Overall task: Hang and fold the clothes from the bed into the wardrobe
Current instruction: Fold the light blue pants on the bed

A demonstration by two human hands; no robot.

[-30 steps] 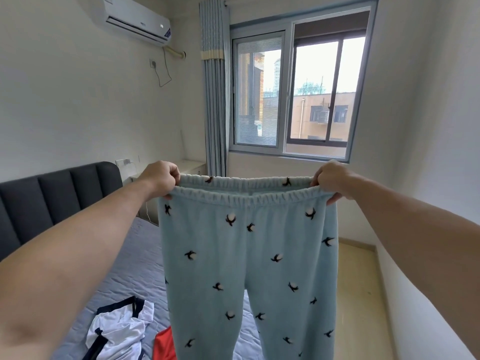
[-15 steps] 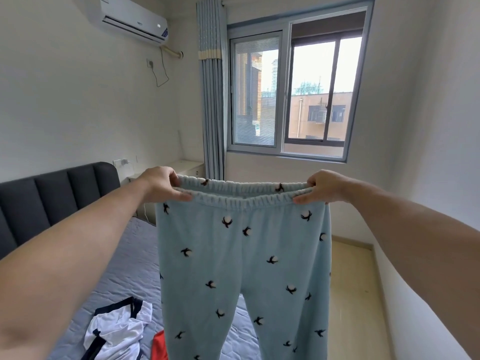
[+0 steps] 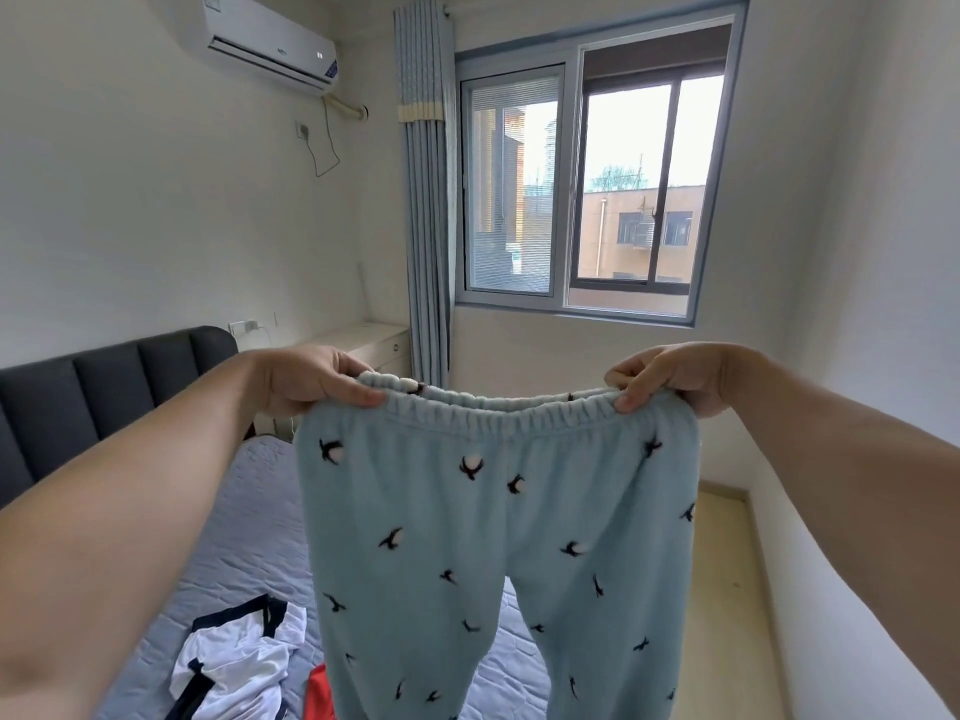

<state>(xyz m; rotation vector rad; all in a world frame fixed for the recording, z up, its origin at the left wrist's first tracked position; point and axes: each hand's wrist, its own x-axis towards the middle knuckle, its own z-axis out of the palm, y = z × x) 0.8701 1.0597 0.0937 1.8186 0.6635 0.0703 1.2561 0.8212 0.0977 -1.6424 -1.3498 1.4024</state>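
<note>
Light blue fleece pyjama trousers point(image 3: 488, 553) with small black-and-white bird prints hang spread out in front of me. My left hand point(image 3: 306, 379) pinches the left end of the elastic waistband. My right hand point(image 3: 670, 376) pinches the right end. Both legs hang down past the bottom of the view, above the bed point(image 3: 249, 527). On the blue-grey bed cover lie a white garment with dark navy trim point(image 3: 234, 662) and a red piece of clothing point(image 3: 318, 693), partly hidden behind the trousers. No wardrobe is in view.
A dark padded headboard point(image 3: 104, 392) stands at the left. A pale bedside cabinet point(image 3: 374, 345) sits by a blue curtain point(image 3: 426, 200) and a window point(image 3: 597, 189). A wooden floor strip point(image 3: 727, 589) runs between bed and right wall. An air conditioner point(image 3: 270, 41) hangs high.
Both hands have lowered the trousers a little and shifted from full fists on the waistband to fingertip pinches. The waistband now sags slightly in the middle.
</note>
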